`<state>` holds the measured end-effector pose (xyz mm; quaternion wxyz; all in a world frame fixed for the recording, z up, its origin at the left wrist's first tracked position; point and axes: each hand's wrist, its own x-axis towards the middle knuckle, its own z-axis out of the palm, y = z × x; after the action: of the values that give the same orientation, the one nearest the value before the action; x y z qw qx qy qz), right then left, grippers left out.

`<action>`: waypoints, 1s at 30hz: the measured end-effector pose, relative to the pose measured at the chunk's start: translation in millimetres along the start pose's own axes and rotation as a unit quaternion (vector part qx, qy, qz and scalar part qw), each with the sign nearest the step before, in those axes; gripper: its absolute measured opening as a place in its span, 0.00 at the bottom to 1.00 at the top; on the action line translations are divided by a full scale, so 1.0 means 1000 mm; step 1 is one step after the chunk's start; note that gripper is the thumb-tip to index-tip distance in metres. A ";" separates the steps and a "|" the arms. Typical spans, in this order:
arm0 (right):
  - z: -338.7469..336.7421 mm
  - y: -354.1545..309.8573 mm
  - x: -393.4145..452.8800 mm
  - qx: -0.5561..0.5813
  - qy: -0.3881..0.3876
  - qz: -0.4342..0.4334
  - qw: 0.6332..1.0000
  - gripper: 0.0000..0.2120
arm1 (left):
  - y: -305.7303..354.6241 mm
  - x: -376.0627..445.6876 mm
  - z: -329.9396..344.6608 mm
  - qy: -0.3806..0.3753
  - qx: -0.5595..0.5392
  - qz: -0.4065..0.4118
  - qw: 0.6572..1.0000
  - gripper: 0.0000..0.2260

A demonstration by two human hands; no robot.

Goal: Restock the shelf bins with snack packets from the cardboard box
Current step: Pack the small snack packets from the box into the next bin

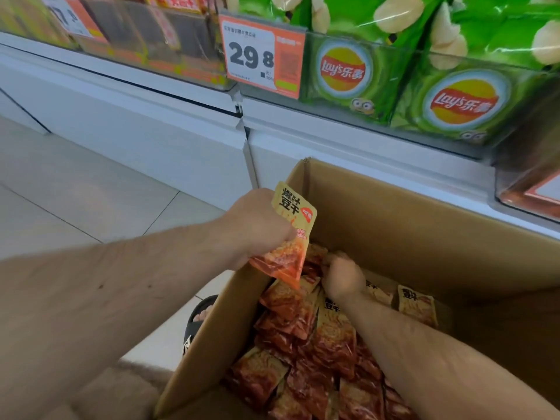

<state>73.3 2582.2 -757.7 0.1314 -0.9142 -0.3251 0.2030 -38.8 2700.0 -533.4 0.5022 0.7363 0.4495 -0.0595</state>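
At 12 o'clock hangs an orange and white price tag (261,54) printed "29 8". From 1 to 2 o'clock stand green Lay's chip bags (454,98). Pale floor tiles (75,201) lie at 9 o'clock. At 7 o'clock a black sandal (198,316) shows bare toes.

The cardboard box (394,225) stands on the floor (75,189) just before the shelf base (151,122), full of snack packets (318,353). The left hand (257,225) holds one packet (288,237) above the box's left wall; the right hand (344,277) reaches into the packets inside. Above, chip bags (424,86) fill the right bin, with a price tag (260,56) to their left.
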 end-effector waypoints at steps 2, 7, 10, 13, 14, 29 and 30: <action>-0.007 0.000 -0.004 0.067 0.046 0.002 0.997 0.05 | 0.000 0.001 0.001 -0.004 -0.006 0.001 1.000 0.11; -0.062 -0.003 -0.042 0.142 0.062 -0.038 0.987 0.01 | 0.001 -0.002 0.000 -0.057 -0.077 -0.039 0.995 0.10; -0.102 0.006 -0.082 0.138 0.068 -0.077 0.985 0.03 | 0.001 -0.005 0.002 -0.076 -0.138 -0.081 0.984 0.08; -0.139 0.017 -0.124 0.129 0.104 -0.086 0.983 0.02 | 0.004 -0.012 0.004 -0.072 -0.184 -0.096 0.976 0.11; -0.149 0.022 -0.136 0.129 0.112 -0.085 0.982 0.03 | 0.005 -0.013 0.004 -0.068 -0.192 -0.096 0.974 0.12; -0.190 0.008 -0.202 0.002 0.254 -0.335 0.908 0.04 | 0.034 -0.081 0.040 -0.232 -0.307 -0.040 0.922 0.26; -0.191 0.008 -0.203 -0.007 0.260 -0.334 0.906 0.02 | 0.037 -0.087 0.042 -0.233 -0.297 -0.019 0.926 0.19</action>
<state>22.0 2424.0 -533.7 0.2654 -0.7732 -0.5672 -0.1003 -48.0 2611.3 -481.8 0.7874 0.5098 0.3310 -0.1026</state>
